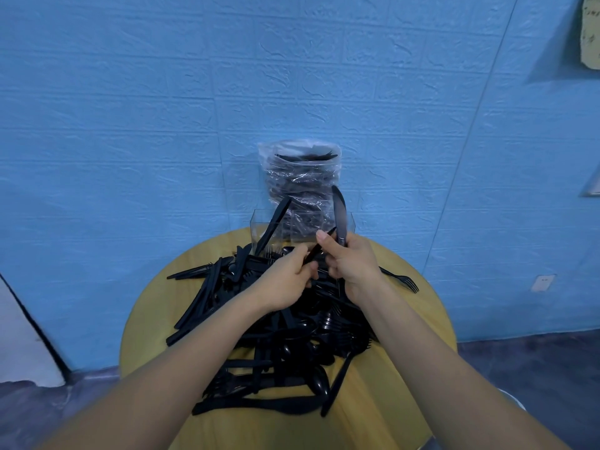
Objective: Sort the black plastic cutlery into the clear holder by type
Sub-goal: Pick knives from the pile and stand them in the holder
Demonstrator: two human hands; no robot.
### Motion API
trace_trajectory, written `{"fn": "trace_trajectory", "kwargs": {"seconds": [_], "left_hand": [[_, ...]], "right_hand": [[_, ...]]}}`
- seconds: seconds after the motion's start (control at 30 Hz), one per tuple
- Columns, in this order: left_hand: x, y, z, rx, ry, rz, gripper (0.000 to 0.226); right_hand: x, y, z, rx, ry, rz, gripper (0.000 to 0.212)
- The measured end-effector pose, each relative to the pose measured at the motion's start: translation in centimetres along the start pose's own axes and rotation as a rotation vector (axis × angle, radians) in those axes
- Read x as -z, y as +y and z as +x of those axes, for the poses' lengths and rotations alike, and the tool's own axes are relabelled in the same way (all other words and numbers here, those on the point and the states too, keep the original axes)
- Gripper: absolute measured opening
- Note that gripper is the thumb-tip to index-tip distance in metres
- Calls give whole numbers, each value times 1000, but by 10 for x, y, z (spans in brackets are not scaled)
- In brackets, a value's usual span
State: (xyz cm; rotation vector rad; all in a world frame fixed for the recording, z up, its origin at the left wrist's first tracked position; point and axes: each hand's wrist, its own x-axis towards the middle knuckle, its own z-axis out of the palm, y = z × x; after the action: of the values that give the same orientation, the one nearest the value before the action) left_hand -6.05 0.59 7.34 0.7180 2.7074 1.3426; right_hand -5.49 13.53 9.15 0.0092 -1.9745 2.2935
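A knife is gripped upright in the curled right hand and another piece pinched by the left hand (type unclear), so either could be snagged just short of the holder beyond the fingertips.

Both hands curled, nearly touching

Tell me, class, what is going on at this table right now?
A person is sorting a pile of black plastic cutlery heaped on a round wooden table. The right hand holds a knife upright, blade up, near the clear holder at the table's far edge. The left hand pinches another black piece beside it. One knife already leans in the holder's left side. A plastic bag with more cutlery stands behind.
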Motion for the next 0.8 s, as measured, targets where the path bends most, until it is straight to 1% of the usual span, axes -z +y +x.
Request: {"fn": "trace_trajectory", "kwargs": {"seconds": [0.07, 0.1, 0.17, 0.23, 0.3, 0.43, 0.5, 0.6, 0.7, 0.8], "left_hand": [[-1, -5, -7, 17, 21, 27, 19], [-2, -8, -9, 28, 37, 28, 22], [-3, -13, -10, 57, 128, -5, 26], [-2, -14, -8, 114, 253, -126, 26], [-1, -10, -6, 171, 315, -295, 26], [-6, 4, -7, 225, 320, -617, 27], [-9, 9, -9, 227, 331, -725, 27], [-12, 13, -12, 236, 355, -773, 25], [-12, 12, -15, 275, 379, -775, 24], [-10, 9, -18, 325, 388, -789, 22]], "right_hand": [[3, 3, 1, -4, 23, -68, 29], [3, 6, 1, -5, 25, -108, 29], [0, 8, -2, -35, 27, -113, 28], [-4, 9, -5, -93, 30, -30, 31], [-9, 10, -9, -111, 10, -23, 31], [-18, 15, -16, -47, -120, -74, 32], [-21, 19, -17, -10, -131, -108, 34], [-22, 28, -15, 75, -94, -242, 32], [-24, 36, -15, 185, -71, -481, 29], [-27, 36, -18, 200, -156, -678, 40]]}}
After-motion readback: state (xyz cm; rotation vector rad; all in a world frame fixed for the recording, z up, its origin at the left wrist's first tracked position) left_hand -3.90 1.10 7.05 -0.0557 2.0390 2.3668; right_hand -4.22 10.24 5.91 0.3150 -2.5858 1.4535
